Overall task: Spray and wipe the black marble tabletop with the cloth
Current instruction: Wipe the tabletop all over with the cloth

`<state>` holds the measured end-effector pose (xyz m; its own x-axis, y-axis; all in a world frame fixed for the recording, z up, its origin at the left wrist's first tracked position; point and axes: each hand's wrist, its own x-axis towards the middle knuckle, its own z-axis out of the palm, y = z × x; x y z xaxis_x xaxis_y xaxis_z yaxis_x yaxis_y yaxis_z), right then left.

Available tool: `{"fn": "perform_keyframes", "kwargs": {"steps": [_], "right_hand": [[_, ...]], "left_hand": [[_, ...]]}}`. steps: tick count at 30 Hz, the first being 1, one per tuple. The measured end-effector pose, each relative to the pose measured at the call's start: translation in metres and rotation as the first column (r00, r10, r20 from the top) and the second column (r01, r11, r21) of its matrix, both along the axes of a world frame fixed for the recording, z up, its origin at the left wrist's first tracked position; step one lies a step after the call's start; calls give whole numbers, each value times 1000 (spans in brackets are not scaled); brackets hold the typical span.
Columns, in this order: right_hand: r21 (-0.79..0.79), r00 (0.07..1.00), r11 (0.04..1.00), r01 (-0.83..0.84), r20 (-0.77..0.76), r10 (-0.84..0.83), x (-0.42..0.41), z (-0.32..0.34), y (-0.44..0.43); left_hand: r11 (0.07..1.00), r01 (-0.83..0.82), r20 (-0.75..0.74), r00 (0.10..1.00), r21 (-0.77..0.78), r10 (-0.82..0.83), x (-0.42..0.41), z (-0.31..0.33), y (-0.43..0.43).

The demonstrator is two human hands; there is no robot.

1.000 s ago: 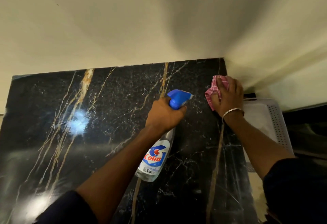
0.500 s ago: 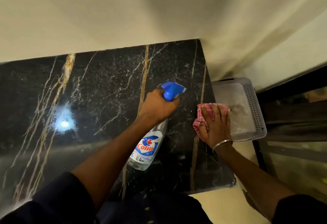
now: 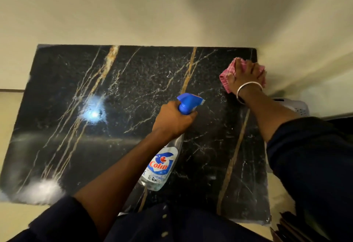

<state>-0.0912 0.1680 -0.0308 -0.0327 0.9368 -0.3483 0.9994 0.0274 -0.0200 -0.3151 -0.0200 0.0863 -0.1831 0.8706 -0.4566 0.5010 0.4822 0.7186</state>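
Since half a second before, our right hand (image 3: 246,75) pushed the cloth (image 3: 224,78) back to the desk's (image 3: 133,81) far corner, grip pressed flat on it; our left hand (image 3: 172,121) gripped the bottle (image 3: 161,167). Wiping was in hand; next, sweep toward us.

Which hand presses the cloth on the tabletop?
The right hand, wearing a bangle, presses the pink cloth; the left hand holds the spray bottle.

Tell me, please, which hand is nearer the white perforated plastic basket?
Right hand, wiping the pink checked cloth just above the basket; left hand sits further left.
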Motion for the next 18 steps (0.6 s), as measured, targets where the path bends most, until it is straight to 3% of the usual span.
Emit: {"fn": "perform_keyframes", "kwargs": {"steps": [4,11,14,18], "right_hand": [[28,999,999,-46,-20,46,-11,1,-18],[91,963,967,-236,-108,245,-66,-9,-161],[152,939,954,-258,-192,284,-60,-11,-218],[162,927,934,-318,-153,343,-27,-15,-269]], "left_hand": [[1000,-10,8,1000,14,10,-11,3,-1],[999,2,-36,999,42,-1,2,12,1],[997,43,-53,998,59,-39,12,13,-3],[993,95,-43,995,68,-92,20,10,-12]]}}
